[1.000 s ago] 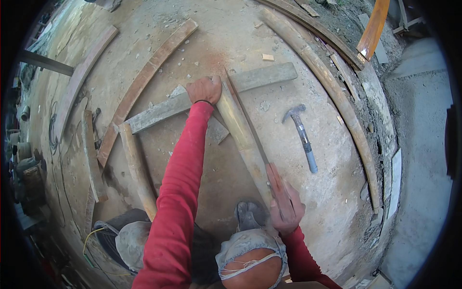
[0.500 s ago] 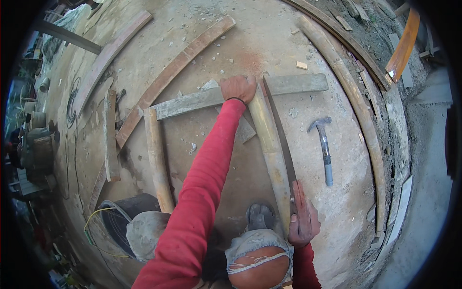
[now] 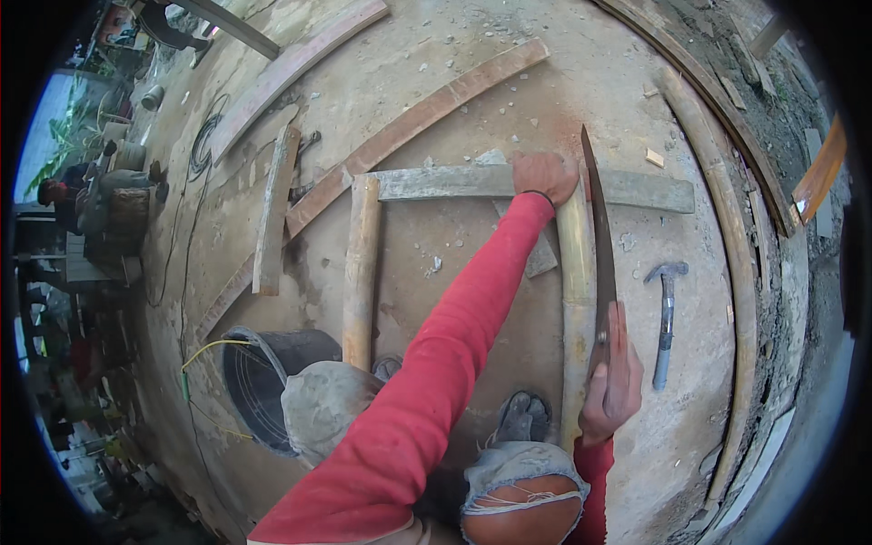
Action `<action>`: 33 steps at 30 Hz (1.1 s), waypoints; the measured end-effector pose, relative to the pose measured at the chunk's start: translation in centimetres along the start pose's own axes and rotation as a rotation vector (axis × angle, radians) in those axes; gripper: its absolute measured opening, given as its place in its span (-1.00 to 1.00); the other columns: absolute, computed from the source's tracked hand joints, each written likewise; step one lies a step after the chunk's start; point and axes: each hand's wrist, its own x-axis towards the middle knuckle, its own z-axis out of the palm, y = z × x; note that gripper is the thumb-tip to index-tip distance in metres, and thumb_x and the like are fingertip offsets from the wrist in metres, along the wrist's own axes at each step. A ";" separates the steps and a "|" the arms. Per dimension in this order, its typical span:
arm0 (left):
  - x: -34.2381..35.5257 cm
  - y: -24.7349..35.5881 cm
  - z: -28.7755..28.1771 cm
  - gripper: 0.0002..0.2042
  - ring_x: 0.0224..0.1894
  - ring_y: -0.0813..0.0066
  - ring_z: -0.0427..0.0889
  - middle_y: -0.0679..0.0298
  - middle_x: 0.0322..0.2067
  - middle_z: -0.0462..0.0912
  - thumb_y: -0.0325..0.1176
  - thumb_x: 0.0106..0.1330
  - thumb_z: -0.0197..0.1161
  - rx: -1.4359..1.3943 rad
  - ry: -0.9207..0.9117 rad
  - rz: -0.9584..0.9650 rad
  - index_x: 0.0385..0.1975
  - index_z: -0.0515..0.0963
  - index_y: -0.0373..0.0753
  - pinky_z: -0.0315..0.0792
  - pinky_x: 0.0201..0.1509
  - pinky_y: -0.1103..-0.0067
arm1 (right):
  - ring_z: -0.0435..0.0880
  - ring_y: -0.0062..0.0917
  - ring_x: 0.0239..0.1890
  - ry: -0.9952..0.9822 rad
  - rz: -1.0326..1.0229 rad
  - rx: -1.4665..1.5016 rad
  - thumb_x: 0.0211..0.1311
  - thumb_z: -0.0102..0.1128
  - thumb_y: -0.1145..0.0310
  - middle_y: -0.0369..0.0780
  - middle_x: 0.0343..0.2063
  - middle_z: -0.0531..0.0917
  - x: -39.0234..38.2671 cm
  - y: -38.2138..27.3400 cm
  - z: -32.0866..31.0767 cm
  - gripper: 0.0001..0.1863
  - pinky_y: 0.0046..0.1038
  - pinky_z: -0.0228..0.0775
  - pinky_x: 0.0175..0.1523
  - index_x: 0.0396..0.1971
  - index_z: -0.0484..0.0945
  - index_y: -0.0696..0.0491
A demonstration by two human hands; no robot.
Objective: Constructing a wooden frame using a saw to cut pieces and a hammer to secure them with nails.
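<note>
My left hand (image 3: 545,175) is closed over the far end of a pale bamboo pole (image 3: 578,272), where it rests across a grey wooden beam (image 3: 649,189). My right hand (image 3: 611,400) grips the reddish wooden handle of a handsaw (image 3: 599,227). The long dark blade runs forward along the pole's right side, its tip reaching beyond the beam near my left hand. Whether the teeth touch the pole cannot be made out. A second bamboo piece (image 3: 361,272) meets the beam's left end. To the right of the saw lies a claw hammer (image 3: 668,322).
A black bucket (image 3: 282,391) stands by my left knee. Brown and pale planks (image 3: 436,109) lie beyond the beam. A long bamboo pole (image 3: 722,236) curves along the right. Small chips, reddish dust and a cable (image 3: 202,141) are on the concrete floor.
The whole view has swung, so things sit farther right in it. My right hand has pushed the saw forward along the pole; my left hand keeps its hold on the pole's end.
</note>
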 end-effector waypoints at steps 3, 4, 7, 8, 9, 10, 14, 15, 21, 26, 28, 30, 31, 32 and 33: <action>0.6 0.3 1.2 -0.48 -0.30 -0.08 0.70 -0.19 -0.41 0.69 -0.04 0.25 -0.07 -0.026 0.006 0.028 -0.50 0.71 -0.39 0.32 0.08 0.26 | 0.56 -0.23 0.22 0.150 0.127 0.343 0.50 -0.20 0.39 0.03 0.20 0.57 8.2 5.3 6.4 -0.52 -0.38 0.29 0.34 0.27 0.42 0.31; 0.6 0.0 1.1 -0.48 -0.30 -0.07 0.70 -0.19 -0.41 0.69 -0.04 0.25 -0.07 -0.040 -0.015 -0.002 -0.50 0.71 -0.39 0.32 0.09 0.26 | 0.58 -0.23 0.22 0.103 0.173 0.340 0.43 -0.13 0.45 0.03 0.18 0.58 8.9 4.9 6.5 -0.51 -0.38 0.31 0.33 0.28 0.40 0.32; -0.2 -2.5 0.6 -0.47 -0.29 -0.07 0.70 -0.18 -0.40 0.69 -0.03 0.26 -0.07 -0.009 -0.012 -0.046 -0.49 0.72 -0.39 0.32 0.10 0.26 | 0.57 -0.22 0.23 -0.033 -0.062 0.064 0.30 -0.07 0.53 0.05 0.18 0.58 2.4 0.5 3.0 -0.46 -0.37 0.32 0.32 0.30 0.39 0.29; -0.3 -1.5 0.7 -0.46 -0.28 -0.07 0.70 -0.19 -0.39 0.70 -0.03 0.26 -0.07 -0.015 -0.003 -0.028 -0.48 0.72 -0.39 0.32 0.11 0.25 | 0.56 -0.22 0.25 -0.044 0.027 0.128 0.29 -0.08 0.54 0.06 0.20 0.56 -1.9 -0.7 0.1 -0.46 -0.36 0.31 0.33 0.29 0.41 0.28; 0.3 -0.6 0.6 -0.46 -0.28 -0.07 0.70 -0.19 -0.39 0.70 -0.03 0.26 -0.07 -0.031 0.002 -0.033 -0.48 0.72 -0.39 0.32 0.11 0.25 | 0.54 -0.22 0.27 -0.054 0.118 0.190 0.28 -0.09 0.55 0.07 0.23 0.53 -4.5 -1.1 -1.9 -0.46 -0.35 0.30 0.34 0.28 0.42 0.27; 0.7 2.0 0.7 -0.47 -0.26 -0.07 0.70 -0.18 -0.39 0.70 -0.02 0.26 -0.07 -0.063 -0.007 0.007 -0.47 0.72 -0.37 0.32 0.11 0.25 | 0.54 -0.22 0.27 -0.044 0.126 0.160 0.28 -0.09 0.55 0.07 0.23 0.53 -3.9 -0.7 -3.3 -0.46 -0.35 0.30 0.34 0.28 0.42 0.27; 0.0 -0.6 1.1 -0.46 -0.27 -0.01 0.71 -0.12 -0.40 0.72 -0.01 0.32 -0.10 0.017 -0.002 0.004 -0.48 0.73 -0.33 0.30 0.11 0.23 | 0.59 -0.27 0.19 0.049 0.010 0.183 0.33 -0.03 0.53 0.06 0.18 0.58 4.2 3.1 2.9 -0.52 -0.38 0.31 0.32 0.25 0.44 0.31; 0.5 0.1 1.7 -0.46 -0.27 -0.01 0.71 -0.12 -0.40 0.72 -0.01 0.32 -0.10 -0.014 -0.004 0.036 -0.48 0.73 -0.33 0.30 0.11 0.23 | 0.63 -0.37 0.10 0.168 0.053 0.417 0.33 0.04 0.56 0.03 0.11 0.63 7.5 4.7 5.3 -0.58 -0.43 0.37 0.22 0.18 0.50 0.25; 0.4 -2.1 0.9 -0.44 -0.25 -0.02 0.72 -0.15 -0.38 0.72 0.02 0.32 -0.11 0.034 -0.020 -0.056 -0.44 0.73 -0.35 0.31 0.11 0.25 | 0.67 -0.28 0.08 -0.047 0.054 0.022 0.40 0.00 0.47 0.05 0.11 0.63 -2.0 -2.5 -1.5 -0.58 -0.40 0.40 0.21 0.19 0.50 0.31; -0.1 -1.9 -0.2 -0.43 -0.22 -0.04 0.72 -0.16 -0.36 0.71 0.02 0.32 -0.11 0.057 -0.025 -0.002 -0.41 0.73 -0.37 0.32 0.13 0.26 | 0.71 -0.33 0.03 0.099 -0.166 0.029 0.30 0.09 0.41 0.06 0.12 0.63 1.8 2.4 2.1 -0.47 -0.47 0.49 0.13 0.24 0.44 0.31; 0.4 0.9 2.3 -0.43 -0.19 -0.09 0.70 -0.19 -0.33 0.70 0.00 0.29 -0.13 -0.027 -0.056 0.033 -0.39 0.72 -0.38 0.34 0.13 0.24 | 0.72 -0.38 -0.01 0.176 0.212 0.337 0.28 0.14 0.45 0.05 0.14 0.62 7.5 5.6 4.9 -0.56 -0.46 0.51 0.11 0.13 0.51 0.32; -0.3 0.2 2.7 -0.44 -0.17 -0.13 0.69 -0.23 -0.30 0.69 -0.02 0.27 -0.15 -0.035 -0.100 0.008 -0.37 0.72 -0.39 0.37 0.12 0.22 | 0.72 -0.37 0.00 0.131 0.266 0.323 0.28 0.16 0.48 0.04 0.15 0.61 7.8 4.4 4.4 -0.59 -0.45 0.51 0.11 0.10 0.50 0.32; -0.3 0.2 2.9 -0.43 -0.17 -0.14 0.68 -0.23 -0.29 0.69 -0.02 0.28 -0.15 -0.027 -0.112 0.001 -0.37 0.71 -0.39 0.36 0.12 0.21 | 0.72 -0.37 0.02 0.079 0.320 0.315 0.27 0.17 0.52 0.04 0.16 0.60 7.2 3.6 3.6 -0.61 -0.44 0.52 0.11 0.08 0.50 0.32; 0.5 -2.1 1.2 -0.43 -0.17 -0.15 0.68 -0.23 -0.29 0.69 -0.02 0.28 -0.16 0.019 -0.081 -0.027 -0.36 0.71 -0.40 0.36 0.12 0.21 | 0.71 -0.34 0.06 0.074 0.201 0.282 0.27 0.16 0.54 0.04 0.16 0.60 3.8 2.0 3.6 -0.58 -0.43 0.51 0.13 0.12 0.46 0.32; 1.3 -2.3 0.4 -0.43 -0.17 -0.15 0.68 -0.23 -0.29 0.69 -0.02 0.28 -0.16 0.012 -0.066 -0.032 -0.36 0.71 -0.40 0.36 0.12 0.21 | 0.69 -0.31 0.10 0.077 0.065 0.217 0.26 0.14 0.56 0.04 0.16 0.60 -0.6 0.8 1.8 -0.55 -0.42 0.50 0.15 0.15 0.41 0.32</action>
